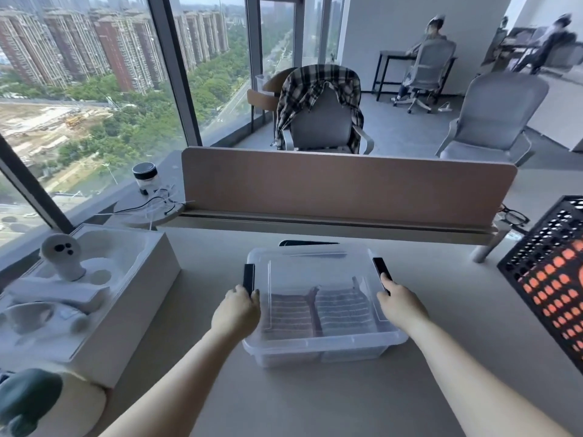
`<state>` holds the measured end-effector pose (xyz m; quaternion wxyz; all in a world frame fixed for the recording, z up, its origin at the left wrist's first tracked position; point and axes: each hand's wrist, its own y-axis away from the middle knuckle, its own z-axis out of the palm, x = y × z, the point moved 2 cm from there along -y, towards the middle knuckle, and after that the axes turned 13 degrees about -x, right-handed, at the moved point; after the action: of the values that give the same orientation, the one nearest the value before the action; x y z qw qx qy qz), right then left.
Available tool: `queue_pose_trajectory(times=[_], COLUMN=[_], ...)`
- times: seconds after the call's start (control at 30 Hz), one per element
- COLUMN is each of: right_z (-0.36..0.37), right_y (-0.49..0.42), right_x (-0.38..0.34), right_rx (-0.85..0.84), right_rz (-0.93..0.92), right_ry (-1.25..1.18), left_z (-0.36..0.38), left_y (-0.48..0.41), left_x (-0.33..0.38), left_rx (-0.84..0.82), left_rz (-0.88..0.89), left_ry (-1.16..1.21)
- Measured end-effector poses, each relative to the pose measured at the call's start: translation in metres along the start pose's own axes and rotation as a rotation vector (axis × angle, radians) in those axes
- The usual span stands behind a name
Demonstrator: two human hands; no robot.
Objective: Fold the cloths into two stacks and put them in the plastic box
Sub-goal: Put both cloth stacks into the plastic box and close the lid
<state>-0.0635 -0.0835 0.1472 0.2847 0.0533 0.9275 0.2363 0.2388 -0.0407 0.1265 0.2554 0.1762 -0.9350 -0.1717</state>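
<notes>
The clear plastic box (pixel 315 353) sits in the middle of the pale surface (pixel 315 402), its see-through lid (pixel 315 263) on top. Inside, two stacks of striped folded cloths lie side by side on the bottom, the left stack (pixel 290 313) touching the right stack (pixel 342 309). A black left latch (pixel 248 274) and a black right latch (pixel 379 265) stand on the box's short sides. The left hand (pixel 235 310) grips the left latch's lower end, fingers curled round it. The right hand (pixel 399 302) holds the right latch likewise. A white foam-lined carton (pixel 126 310) stands to the left, a black perforated basket (pixel 549 279) to the right, and a brown divider panel (pixel 347 184) behind.
</notes>
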Motion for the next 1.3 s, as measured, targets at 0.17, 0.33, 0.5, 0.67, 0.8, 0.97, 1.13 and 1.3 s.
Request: queue_pose_trajectory(times=[0.17,0.33,0.5,0.67,0.8,0.97,1.13,1.3], right_z=[-0.022,-0.052,-0.080,-0.101,-0.116,-0.129,-0.134,-0.133], right_y=[0.018,0.015,0.000,-0.022,-0.041,-0.058,-0.071,-0.074], right_x=[0.045,0.090,0.114,0.124,0.129,0.129,0.136,0.139], right_rx=[0.048,0.048,0.068,0.056,0.038,0.003,-0.026,-0.011], right_rz=[0.054,0.113,0.130,0.106,0.085,0.053,0.010,-0.016], right_ry=[-0.029,-0.077,-0.151,-0.190,-0.193,-0.206,-0.265,-0.257], left_z=[0.018,0.039,0.061,0.067,0.071,0.074,0.075,0.076], left_y=[-0.012,-0.022,-0.022,-0.036,-0.046,-0.058,-0.069,-0.072], left_x=[0.044,0.086,0.127,0.150,0.165,0.177,0.185,0.185], left_rx=[-0.078,-0.134,-0.124,-0.108,-0.084,-0.042,-0.013,0.009], left_rz=[0.097,0.150,0.119,0.089,0.080,0.070,0.031,0.031], left_ry=[-0.037,-0.065,-0.076,-0.071,-0.059,-0.011,-0.019,-0.032])
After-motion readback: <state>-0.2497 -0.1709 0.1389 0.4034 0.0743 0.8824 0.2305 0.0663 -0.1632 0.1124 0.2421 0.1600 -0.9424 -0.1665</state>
